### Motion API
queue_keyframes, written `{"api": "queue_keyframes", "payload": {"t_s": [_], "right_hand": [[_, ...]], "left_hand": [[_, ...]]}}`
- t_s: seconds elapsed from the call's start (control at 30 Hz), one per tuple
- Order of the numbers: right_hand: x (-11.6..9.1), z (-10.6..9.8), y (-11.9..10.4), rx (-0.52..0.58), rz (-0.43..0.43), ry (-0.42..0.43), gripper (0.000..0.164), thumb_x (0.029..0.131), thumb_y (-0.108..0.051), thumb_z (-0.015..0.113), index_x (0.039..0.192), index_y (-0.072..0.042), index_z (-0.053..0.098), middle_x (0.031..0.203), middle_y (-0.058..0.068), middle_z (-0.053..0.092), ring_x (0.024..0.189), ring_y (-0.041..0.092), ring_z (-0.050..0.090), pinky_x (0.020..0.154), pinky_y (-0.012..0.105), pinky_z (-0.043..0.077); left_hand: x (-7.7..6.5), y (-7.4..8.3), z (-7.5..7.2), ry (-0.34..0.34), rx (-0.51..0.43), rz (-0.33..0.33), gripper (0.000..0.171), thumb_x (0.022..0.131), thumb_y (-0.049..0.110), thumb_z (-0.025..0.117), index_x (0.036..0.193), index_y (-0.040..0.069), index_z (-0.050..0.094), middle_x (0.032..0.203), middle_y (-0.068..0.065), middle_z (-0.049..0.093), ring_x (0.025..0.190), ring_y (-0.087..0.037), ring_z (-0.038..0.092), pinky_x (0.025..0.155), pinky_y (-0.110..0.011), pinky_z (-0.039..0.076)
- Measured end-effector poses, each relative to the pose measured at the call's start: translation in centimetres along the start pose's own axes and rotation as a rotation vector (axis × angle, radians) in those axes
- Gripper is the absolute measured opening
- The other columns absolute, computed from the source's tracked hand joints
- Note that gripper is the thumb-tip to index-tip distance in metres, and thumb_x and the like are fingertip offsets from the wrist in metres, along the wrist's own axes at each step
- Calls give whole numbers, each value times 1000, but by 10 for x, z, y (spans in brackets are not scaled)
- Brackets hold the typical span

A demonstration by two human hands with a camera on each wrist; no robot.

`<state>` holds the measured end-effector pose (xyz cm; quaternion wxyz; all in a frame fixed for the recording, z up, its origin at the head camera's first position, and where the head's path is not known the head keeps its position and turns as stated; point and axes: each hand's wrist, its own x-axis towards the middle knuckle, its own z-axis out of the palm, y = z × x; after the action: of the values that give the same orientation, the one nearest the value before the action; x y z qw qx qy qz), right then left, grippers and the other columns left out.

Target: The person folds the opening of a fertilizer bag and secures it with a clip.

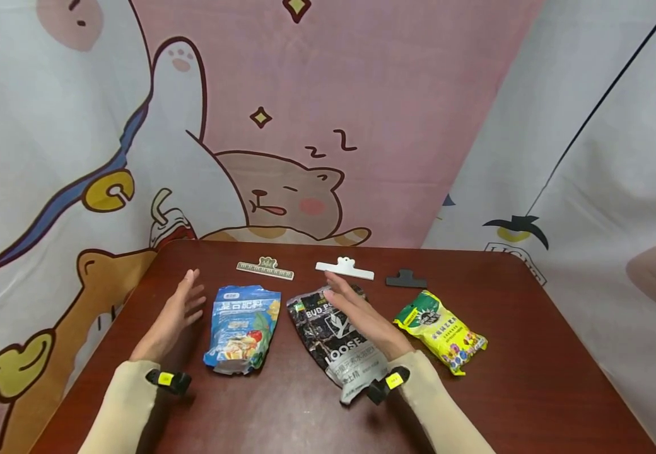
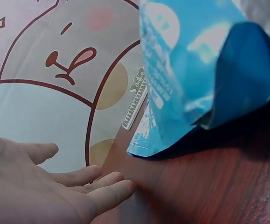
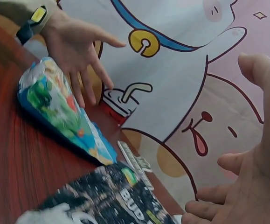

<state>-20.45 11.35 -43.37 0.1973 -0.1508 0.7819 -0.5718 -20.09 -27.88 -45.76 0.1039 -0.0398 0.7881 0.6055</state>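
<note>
In the head view my left hand (image 1: pixel 171 315) hovers left of a blue fertilizer bag (image 1: pixel 243 328), its fingers extended and apart from it. My right hand (image 1: pixel 369 316) is held above a black-and-grey bag (image 1: pixel 328 340) lettered "LOOSE", hiding part of its right side; contact between them does not show. A yellow-green packet (image 1: pixel 441 331) lies to the right of that hand. In the left wrist view the left hand (image 2: pixel 55 186) faces the blue bag, palm bare. The right wrist view shows the right hand (image 3: pixel 246 172) with spread, unoccupied fingers.
Behind the bags lie a ruler-marked clip (image 1: pixel 265 268), a white clip (image 1: pixel 345 268) and a dark grey clip (image 1: pixel 406 279). They rest on a reddish-brown table (image 1: pixel 509 378). A cartoon-printed cloth (image 1: pixel 385 126) hangs behind its far edge.
</note>
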Motion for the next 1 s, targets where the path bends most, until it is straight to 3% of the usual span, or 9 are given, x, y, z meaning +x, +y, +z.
{"api": "queue_keyframes", "payload": {"t_s": [0.17,0.3,0.5,0.8,1.0], "right_hand": [[9,12,-4,103,25,-31,72,100,-67,46,162,-41,20,171,-6,20,158,25,23,128,57,19],[18,25,-9,175,34,-67,79,100,-66,45,165,-28,19,173,4,16,159,31,22,129,53,19],[29,38,-13,276,51,-102,84,102,-61,47,165,-14,18,170,14,22,157,36,25,129,51,22],[44,53,-15,358,129,-110,89,99,-60,54,163,-8,21,167,21,29,155,37,30,128,48,26],[53,61,-15,376,170,-103,87,99,-57,56,161,-3,27,163,25,35,152,39,36,127,48,28]], "left_hand": [[3,0,-3,8,-35,-19,89,99,77,19,166,22,-5,171,-24,7,154,-49,20,125,-65,18],[6,1,-4,9,-46,-33,95,97,80,21,166,19,-3,171,-25,10,153,-49,23,125,-63,20],[11,-1,-6,1,-55,-53,99,97,80,22,166,13,1,170,-26,13,152,-49,27,125,-62,23],[17,-1,-6,30,-48,-147,109,92,85,33,165,6,15,166,-27,27,149,-44,38,123,-55,32],[22,-2,-3,47,-15,-189,109,92,81,42,161,-1,24,160,-29,38,144,-42,47,114,-46,45]]}}
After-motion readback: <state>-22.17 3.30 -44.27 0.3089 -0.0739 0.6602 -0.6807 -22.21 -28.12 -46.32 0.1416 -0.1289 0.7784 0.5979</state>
